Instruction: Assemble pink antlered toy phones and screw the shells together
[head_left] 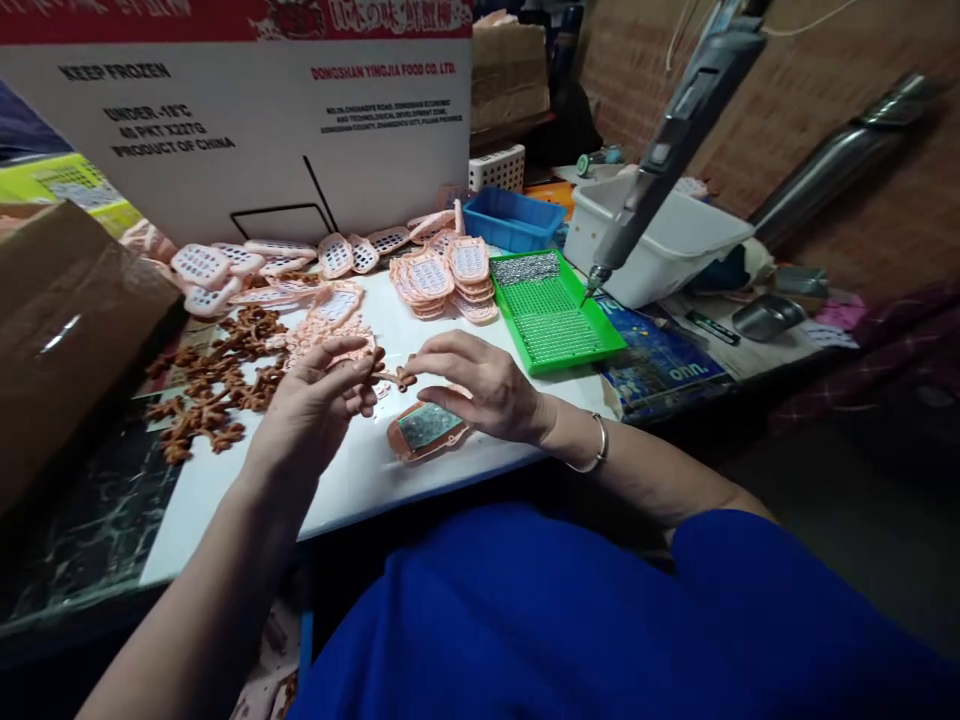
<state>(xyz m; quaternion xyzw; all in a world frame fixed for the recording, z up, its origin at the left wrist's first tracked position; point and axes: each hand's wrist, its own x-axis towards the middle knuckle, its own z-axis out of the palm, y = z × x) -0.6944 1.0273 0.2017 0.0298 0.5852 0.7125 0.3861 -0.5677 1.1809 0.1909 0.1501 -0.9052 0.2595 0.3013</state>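
Note:
Between my two hands is a small brown branched piece (403, 378), its parts joined by a thin pale stem. My left hand (319, 395) pinches its left end. The thumb and fingers of my right hand (480, 380) are at its right end, near the brown knob. Below my right hand lies a brown oval piece with a green-edged, glassy centre (427, 428), on the white board (360, 490). A heap of similar brown pieces (217, 385) lies left of my left hand, beside small pink pieces (322, 340).
Pink-framed dotted pads (427, 278) are stacked behind my hands. A green tray (574, 345) holds small metal parts. An electric screwdriver (660, 150) hangs above it. Blue (514, 220) and white (652, 250) bins stand behind. Cardboard boxes (75, 330) flank the board's left and back.

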